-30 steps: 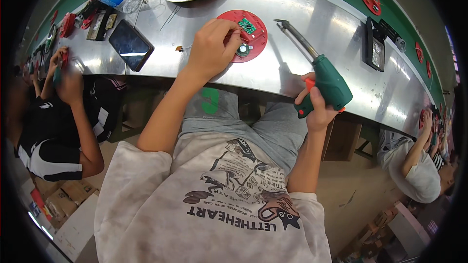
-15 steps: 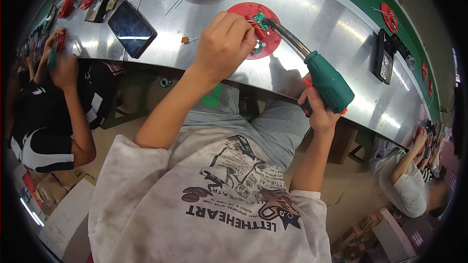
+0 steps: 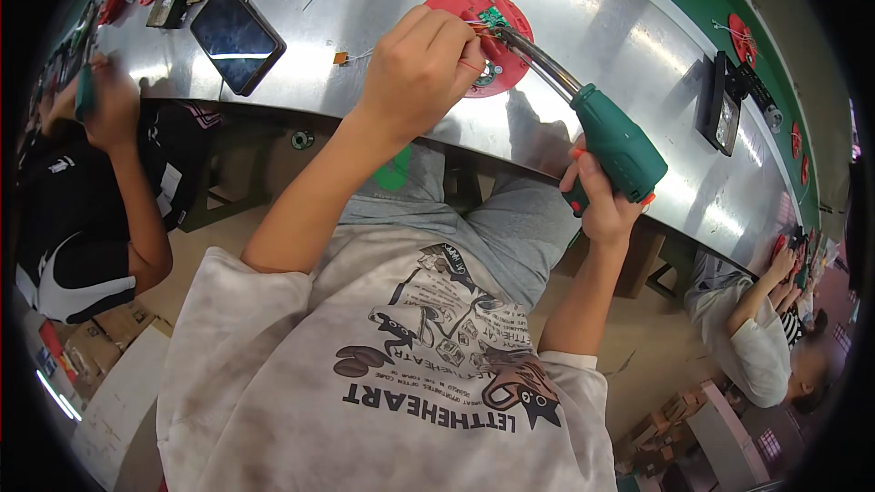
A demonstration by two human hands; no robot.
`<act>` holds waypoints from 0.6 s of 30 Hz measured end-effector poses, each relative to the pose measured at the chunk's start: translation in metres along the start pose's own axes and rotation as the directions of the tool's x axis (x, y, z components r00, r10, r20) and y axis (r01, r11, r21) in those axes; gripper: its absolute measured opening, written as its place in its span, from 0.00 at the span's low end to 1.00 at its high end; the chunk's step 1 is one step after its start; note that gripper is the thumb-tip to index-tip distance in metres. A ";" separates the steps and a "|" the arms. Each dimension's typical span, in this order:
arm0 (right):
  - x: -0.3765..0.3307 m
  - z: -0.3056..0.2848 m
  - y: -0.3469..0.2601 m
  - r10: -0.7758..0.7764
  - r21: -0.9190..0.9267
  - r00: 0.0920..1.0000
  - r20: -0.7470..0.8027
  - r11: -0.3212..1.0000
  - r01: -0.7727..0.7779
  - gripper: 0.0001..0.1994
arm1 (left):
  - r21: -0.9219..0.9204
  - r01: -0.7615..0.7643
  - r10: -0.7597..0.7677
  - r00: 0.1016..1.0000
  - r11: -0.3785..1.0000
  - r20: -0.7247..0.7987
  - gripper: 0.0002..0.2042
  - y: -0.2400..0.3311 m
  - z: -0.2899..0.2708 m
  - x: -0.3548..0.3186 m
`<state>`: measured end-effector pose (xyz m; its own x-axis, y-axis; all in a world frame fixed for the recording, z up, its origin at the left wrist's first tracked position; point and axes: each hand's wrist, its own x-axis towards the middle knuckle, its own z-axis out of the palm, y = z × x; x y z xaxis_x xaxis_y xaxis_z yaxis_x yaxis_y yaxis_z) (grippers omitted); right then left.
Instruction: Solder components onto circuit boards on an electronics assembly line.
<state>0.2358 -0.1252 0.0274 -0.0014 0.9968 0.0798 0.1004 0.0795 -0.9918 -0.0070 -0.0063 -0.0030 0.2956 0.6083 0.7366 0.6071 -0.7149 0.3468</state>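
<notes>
My right hand grips a green gun-shaped soldering iron by its handle. Its metal barrel slants up and left, and the tip is at the near edge of a small green circuit board. That board lies on a round red plastic disc, with thin wires at its left side. Closed in a pinch over the disc's left part, my left hand holds a thin wire close to the tip; its fingers hide the exact grip. A round metal-and-green part sits lower on the disc.
A dark phone lies on the metal table left of my hand. Nearer is a small orange piece on thin wires. A black device and another red disc are at right. Co-workers sit on both sides.
The soldering iron's tip has shifted from on the circuit board to its near edge, uncovering more of the board. My left hand keeps its pinch. The whole view has shifted slightly.
</notes>
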 end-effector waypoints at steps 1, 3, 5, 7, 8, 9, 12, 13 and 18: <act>0.001 0.000 0.001 0.003 0.017 1.000 -0.009 1.000 -0.003 0.18 | -0.006 0.006 -0.006 1.000 1.000 -0.006 0.05 0.000 0.000 0.000; 0.001 -0.002 0.000 0.014 0.016 1.000 -0.012 1.000 -0.014 0.18 | -0.011 0.012 -0.012 1.000 1.000 -0.011 0.05 0.000 0.001 0.000; 0.002 -0.002 -0.001 0.026 0.015 1.000 -0.015 1.000 -0.025 0.18 | -0.017 0.008 -0.008 1.000 1.000 -0.006 0.04 -0.001 0.001 -0.001; 0.002 -0.001 -0.001 0.051 0.048 0.998 -0.039 0.998 -0.049 0.19 | -0.019 0.011 -0.011 1.000 1.000 -0.006 0.04 -0.001 0.001 -0.001; 0.001 0.001 -0.001 0.051 0.048 0.998 -0.039 0.998 -0.049 0.19 | -0.020 0.015 -0.015 1.000 1.000 -0.005 0.04 0.000 0.001 -0.001; 0.000 0.004 -0.001 0.038 0.073 0.996 -0.084 0.997 -0.032 0.19 | -0.019 0.014 -0.014 1.000 1.000 -0.006 0.04 -0.001 0.001 -0.001; -0.002 0.004 0.001 0.014 0.110 0.991 -0.134 0.994 0.001 0.20 | -0.011 0.010 -0.010 1.000 1.000 -0.003 0.04 -0.001 0.000 -0.001; -0.003 0.004 0.002 0.003 0.123 0.990 -0.140 0.992 0.014 0.20 | -0.012 0.015 -0.015 1.000 1.000 0.001 0.04 -0.001 0.000 -0.001; -0.001 0.006 0.000 -0.023 0.107 0.988 -0.154 0.994 0.040 0.21 | -0.007 0.012 -0.012 1.000 1.000 0.000 0.04 -0.002 0.001 -0.001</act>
<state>0.2299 -0.1265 0.0264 0.1494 0.9818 0.1170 -0.0063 0.1192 -0.9928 -0.0083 -0.0053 -0.0052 0.2884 0.6168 0.7323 0.6057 -0.7099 0.3594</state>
